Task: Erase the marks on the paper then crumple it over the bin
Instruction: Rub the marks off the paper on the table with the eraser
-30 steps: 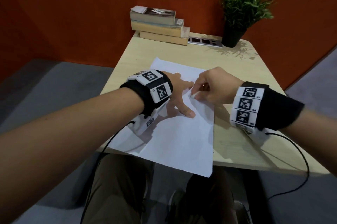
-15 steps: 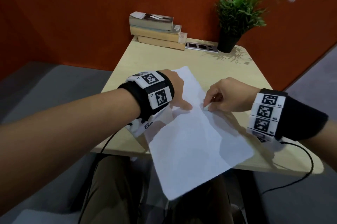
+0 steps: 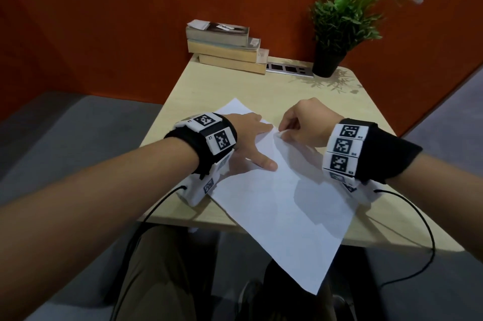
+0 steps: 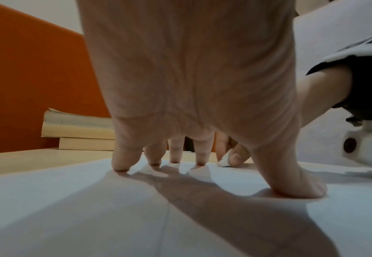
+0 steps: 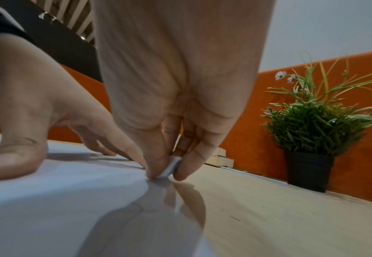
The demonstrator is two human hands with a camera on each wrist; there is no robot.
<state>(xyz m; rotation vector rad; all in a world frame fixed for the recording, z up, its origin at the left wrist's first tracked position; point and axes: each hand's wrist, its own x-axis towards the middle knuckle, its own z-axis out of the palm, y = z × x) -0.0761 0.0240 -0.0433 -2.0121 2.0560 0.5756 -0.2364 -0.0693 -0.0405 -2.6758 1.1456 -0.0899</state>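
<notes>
A white sheet of paper (image 3: 282, 197) lies askew on the light wooden table (image 3: 326, 101), its near corner hanging over the front edge. My left hand (image 3: 251, 143) presses flat on the sheet's upper left part, fingers spread and thumb out; the left wrist view shows the fingertips (image 4: 120, 165) down on the paper (image 4: 92, 208). My right hand (image 3: 300, 122) pinches a small white eraser (image 3: 280, 134) between thumb and fingers and holds it against the paper's right edge. The right wrist view shows the eraser (image 5: 169, 168) touching the paper (image 5: 59, 200). No bin is in view.
A stack of books (image 3: 226, 46) sits at the table's far edge against the orange wall. Beside it are a power strip (image 3: 288, 69) and a potted plant (image 3: 337, 30) at the far right. Cables (image 3: 428, 229) trail from both wrist cameras over the front edge.
The paper has turned clockwise and slid toward me, so its near corner now hangs farther over the front edge. Both hands have stayed on it, the right hand still pinching the eraser.
</notes>
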